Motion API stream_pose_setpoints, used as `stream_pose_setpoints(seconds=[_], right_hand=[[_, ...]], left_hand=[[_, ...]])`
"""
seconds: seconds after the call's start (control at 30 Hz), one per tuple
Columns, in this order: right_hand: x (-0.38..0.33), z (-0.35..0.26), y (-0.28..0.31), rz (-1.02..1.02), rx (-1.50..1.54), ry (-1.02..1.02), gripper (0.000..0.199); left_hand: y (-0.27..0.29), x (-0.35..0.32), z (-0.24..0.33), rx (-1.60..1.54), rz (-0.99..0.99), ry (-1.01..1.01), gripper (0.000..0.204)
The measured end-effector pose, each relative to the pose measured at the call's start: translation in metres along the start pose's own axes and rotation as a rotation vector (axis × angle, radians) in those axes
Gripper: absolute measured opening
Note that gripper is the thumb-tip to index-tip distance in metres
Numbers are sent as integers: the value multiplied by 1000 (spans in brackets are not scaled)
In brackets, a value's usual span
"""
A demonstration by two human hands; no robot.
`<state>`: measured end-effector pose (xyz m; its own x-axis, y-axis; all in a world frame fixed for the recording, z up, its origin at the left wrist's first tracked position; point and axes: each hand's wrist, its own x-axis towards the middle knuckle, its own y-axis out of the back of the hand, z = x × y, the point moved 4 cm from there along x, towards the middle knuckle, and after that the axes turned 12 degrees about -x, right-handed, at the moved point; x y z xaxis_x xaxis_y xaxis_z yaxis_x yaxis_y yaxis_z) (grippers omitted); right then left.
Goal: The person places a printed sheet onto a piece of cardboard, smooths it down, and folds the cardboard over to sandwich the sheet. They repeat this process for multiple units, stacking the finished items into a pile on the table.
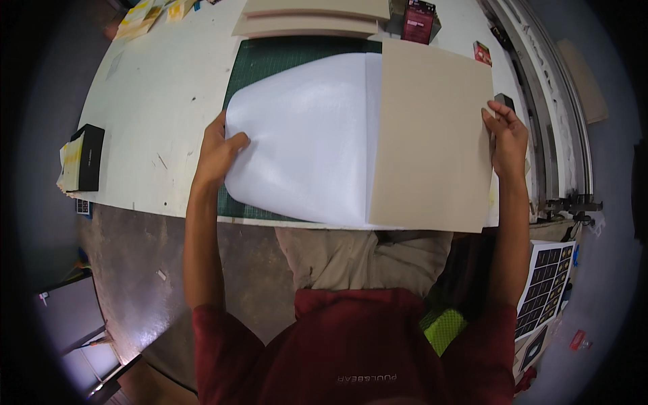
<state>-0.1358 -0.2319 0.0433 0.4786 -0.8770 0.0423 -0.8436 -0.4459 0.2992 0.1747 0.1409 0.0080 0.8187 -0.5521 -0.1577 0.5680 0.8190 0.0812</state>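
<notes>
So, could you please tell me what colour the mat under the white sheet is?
The mat is dark green with a faint grid, seen best in the head view.

Bright even overhead light, soft shadows — fisheye bending, dark vignetted corners

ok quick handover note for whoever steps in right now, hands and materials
Left hand: grips the left edge of the white sheet, which bows up off the green cutting mat.
Right hand: fingers on the right edge of the grey board.
The board lies over the sheet's right part, at the table front edge.
Done: board placed on sheet.
Left: sheet not yet flat.
</notes>
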Motion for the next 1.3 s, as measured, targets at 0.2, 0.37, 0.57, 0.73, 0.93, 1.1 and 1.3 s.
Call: stream_pose_setpoints(seconds=[0.2, 0.37, 0.57, 0.73, 0.93, 1.1, 1.3], right_hand=[[8, 1, -8, -14, -25, -20, 32], [9, 1, -10, -30, -62, -25, 33], [9, 4, -14, -17, -86, -15, 31], [11, 9, -13, -21, -97, -13, 31], [12, 10, -17, -18, -118, -11, 30], [13, 11, -18, -12, -138, -32, 30], [16, 19, -15, -15, -188, -29, 30]], left_hand=[[-1, -2, 2, 14, -19, 10, 61], [0, -1, 3, 15, -17, -10, 61], [-1, -2, 4, 17, -3, -6, 61], [0, 0, 1, 28, -3, -5, 62], [0, -1, 3, 49, -3, 0, 62], [0, -1, 5, 52, -5, -5, 61], [0, -3, 7, 40, -3, -18, 61]])
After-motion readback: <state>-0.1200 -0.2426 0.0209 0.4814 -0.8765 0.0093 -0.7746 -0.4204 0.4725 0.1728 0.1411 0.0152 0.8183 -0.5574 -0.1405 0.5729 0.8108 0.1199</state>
